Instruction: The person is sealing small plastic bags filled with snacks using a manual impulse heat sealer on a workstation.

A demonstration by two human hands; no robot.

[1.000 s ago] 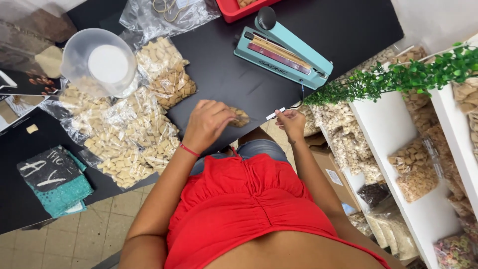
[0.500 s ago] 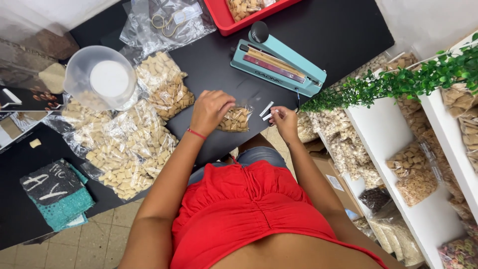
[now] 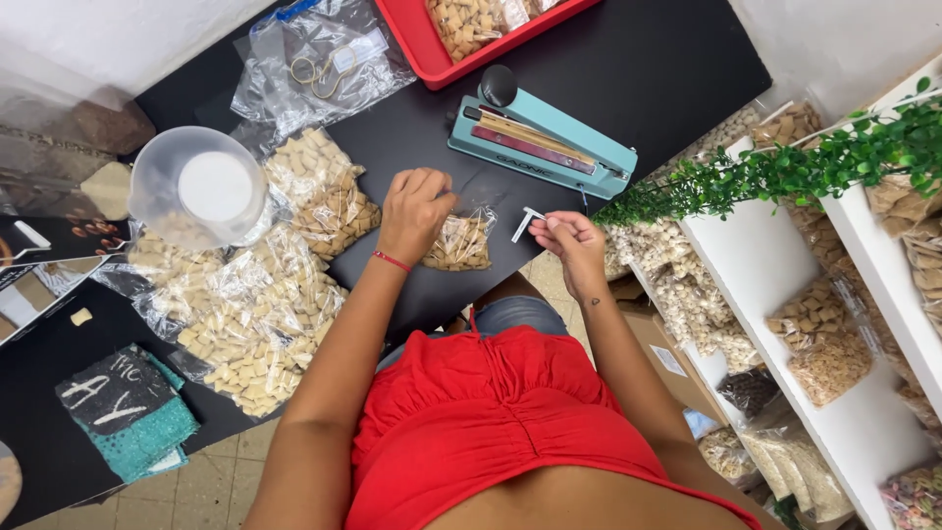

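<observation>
My left hand [image 3: 416,209] pinches the top of a small clear bag of tan snack pieces [image 3: 459,241] that lies on the black table [image 3: 628,69]. My right hand [image 3: 569,240] hovers at the table's front edge, fingers pinched on a small white strip [image 3: 526,222]. A teal heat sealer [image 3: 542,147] sits just behind both hands, its arm down.
A pile of filled clear bags [image 3: 260,294] lies to the left, with a clear plastic jug [image 3: 199,186] on it. A red tray [image 3: 461,34] of bags and a bag of rubber bands [image 3: 319,64] are at the back. White shelves [image 3: 785,294] of bagged goods and a green plant [image 3: 785,167] stand to the right.
My left hand has lifted off the small bag and now grips its top edge, nearer the sealer. My right hand stays on the white strip. The view has shifted down.
</observation>
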